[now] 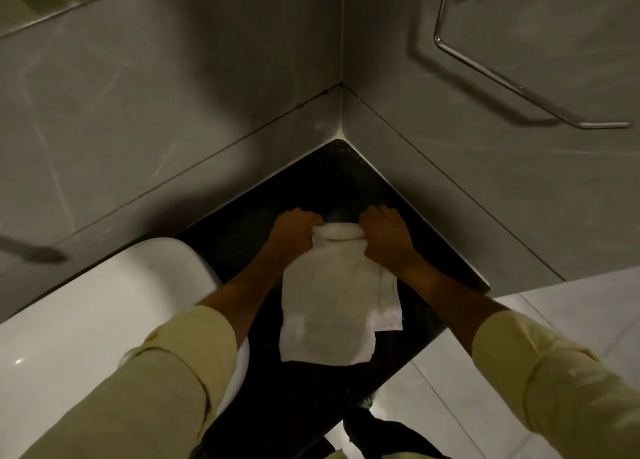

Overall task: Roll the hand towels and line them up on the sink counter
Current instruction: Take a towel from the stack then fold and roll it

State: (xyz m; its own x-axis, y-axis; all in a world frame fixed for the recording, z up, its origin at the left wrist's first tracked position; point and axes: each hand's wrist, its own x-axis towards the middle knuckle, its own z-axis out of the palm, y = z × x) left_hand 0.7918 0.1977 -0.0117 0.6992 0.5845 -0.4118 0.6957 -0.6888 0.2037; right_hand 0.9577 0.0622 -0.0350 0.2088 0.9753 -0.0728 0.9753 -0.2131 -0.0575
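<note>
scene: a person at a dark counter (311,195) in a tiled corner, basin (104,303) beside the left arm.
towel (329,306): white, folded, flat on the counter; its far end is a small roll under the fingers, the rest trails back toward the body.
left hand (294,230): fingers curled over the roll's left end, gripping it.
right hand (386,233): fingers curled over the right end, gripping it.
step: rolling looks barely begun.
next: likely even turns toward the body, edges kept square.
lined up: no finished rolls in view.
</note>
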